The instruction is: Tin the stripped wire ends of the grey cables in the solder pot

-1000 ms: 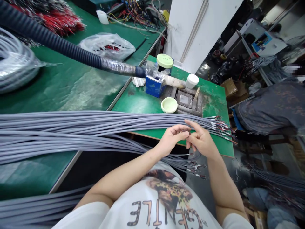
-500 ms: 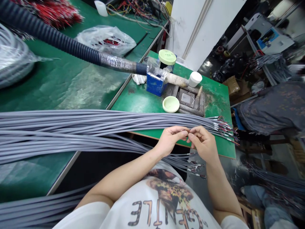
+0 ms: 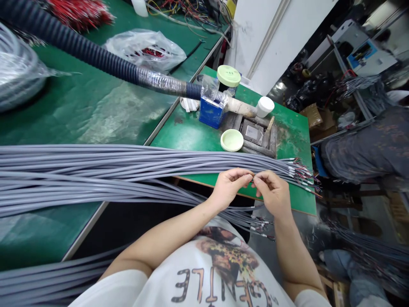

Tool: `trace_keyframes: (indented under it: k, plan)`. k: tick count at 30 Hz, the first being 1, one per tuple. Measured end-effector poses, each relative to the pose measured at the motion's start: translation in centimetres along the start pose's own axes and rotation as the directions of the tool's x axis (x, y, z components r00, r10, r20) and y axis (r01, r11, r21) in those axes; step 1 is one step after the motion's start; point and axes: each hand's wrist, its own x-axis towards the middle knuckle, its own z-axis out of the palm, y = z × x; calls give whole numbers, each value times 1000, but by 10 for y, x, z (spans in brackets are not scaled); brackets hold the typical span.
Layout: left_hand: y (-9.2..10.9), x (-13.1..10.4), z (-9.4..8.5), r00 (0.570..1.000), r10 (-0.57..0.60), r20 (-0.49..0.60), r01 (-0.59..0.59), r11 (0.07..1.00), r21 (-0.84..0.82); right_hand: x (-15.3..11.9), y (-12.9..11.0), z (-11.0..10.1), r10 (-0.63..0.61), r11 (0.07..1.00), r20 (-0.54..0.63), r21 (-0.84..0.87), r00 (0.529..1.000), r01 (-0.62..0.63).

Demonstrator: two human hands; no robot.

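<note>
My left hand [image 3: 229, 187] and my right hand [image 3: 274, 192] meet fingertip to fingertip over the front edge of the small green table [image 3: 188, 138]. Both are closed in a pinch on something thin, too small to make out. Behind them lies a long bundle of grey cables [image 3: 159, 164], whose stripped ends [image 3: 302, 172] with white bands and fine coloured wires fan out at the right. A lower cable bundle [image 3: 236, 218] passes beneath my forearms, its wire ends below my hands.
A ribbed black hose [image 3: 105, 59] crosses to a blue box [image 3: 211, 113]. Near it are a pale green dish [image 3: 231, 140], a dirty metal pot [image 3: 254, 133], a white cup [image 3: 265, 106] and a lidded jar [image 3: 228, 76]. A person in a patterned top [image 3: 367, 147] is at the right.
The view has shifted slightly, so the table items appear a little further right. My hands keep their pinch, with the fingertips almost unchanged.
</note>
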Motion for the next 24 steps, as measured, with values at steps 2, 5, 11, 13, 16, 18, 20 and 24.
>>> trace_keyframes:
  k: [2,5,11,13,16,18,20,24]
  plan:
    - [0,0,1,1000,8,-25,-8,1000,12,0,0,2,-35,998,-46,-45,998,33]
    - [2,0,3,998,21,-57,-19,999,34,1,1,6,-66,993,-94,-102,993,56]
    - [3,2,5,994,55,-94,-51,998,39,4,2,10,-90,991,-136,-115,987,74]
    - [1,3,5,993,64,-102,-60,997,42,5,2,11,-97,990,-139,-112,985,82]
    - [-1,4,4,992,73,-108,-68,996,49,8,4,12,-93,990,-155,-121,984,74]
    - [-2,5,4,991,77,-111,-71,996,58,9,6,13,-85,990,-161,-125,983,65]
    - [-2,6,4,990,81,-116,-74,995,64,9,7,14,-82,991,-159,-122,984,63]
    - [-3,7,4,989,83,-126,-75,995,65,13,6,15,-84,990,-159,-126,984,64]
